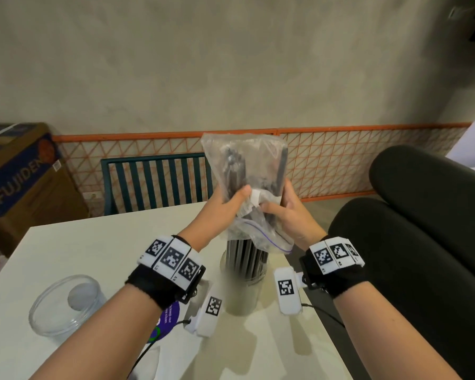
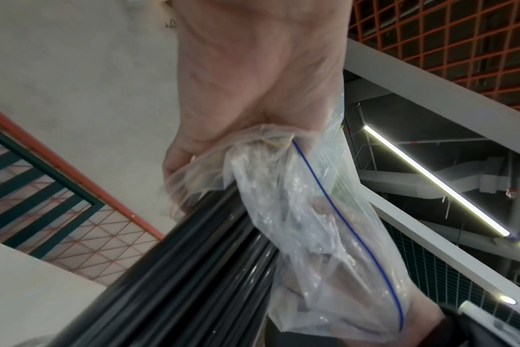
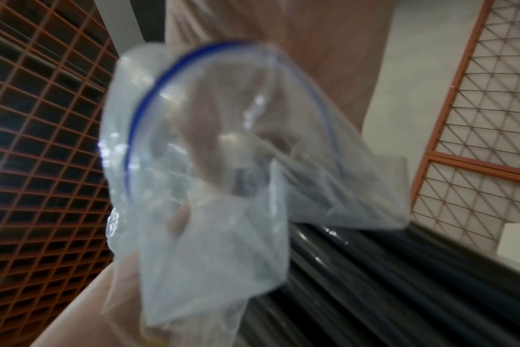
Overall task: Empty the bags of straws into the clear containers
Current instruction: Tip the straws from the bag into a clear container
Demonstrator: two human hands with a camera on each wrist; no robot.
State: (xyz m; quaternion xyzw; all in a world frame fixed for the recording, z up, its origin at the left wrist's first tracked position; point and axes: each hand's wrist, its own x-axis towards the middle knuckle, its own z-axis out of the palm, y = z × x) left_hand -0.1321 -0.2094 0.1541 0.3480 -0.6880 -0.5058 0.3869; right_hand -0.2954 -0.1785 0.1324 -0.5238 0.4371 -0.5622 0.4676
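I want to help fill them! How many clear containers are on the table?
2: one clear container under the bag, already holding black straws; an empty one at the table's left. Others may be out of view.

surface: white table (image 1: 74, 250) | on it: 2 clear containers — straw-filled container (image 1: 243, 266), empty container (image 1: 66, 305)

At the centre of your head view, your left hand (image 1: 228, 200) and right hand (image 1: 291, 212) grip a clear plastic zip bag (image 1: 242, 160) directly above the tall clear container (image 1: 243, 266) holding black straws (image 1: 243, 249). An empty clear round container (image 1: 66, 305) stands on the white table (image 1: 52, 256) at lower left. A dark slatted chair (image 1: 154, 179) sits behind the table, and a cardboard box (image 1: 25, 171) lies at the left edge.
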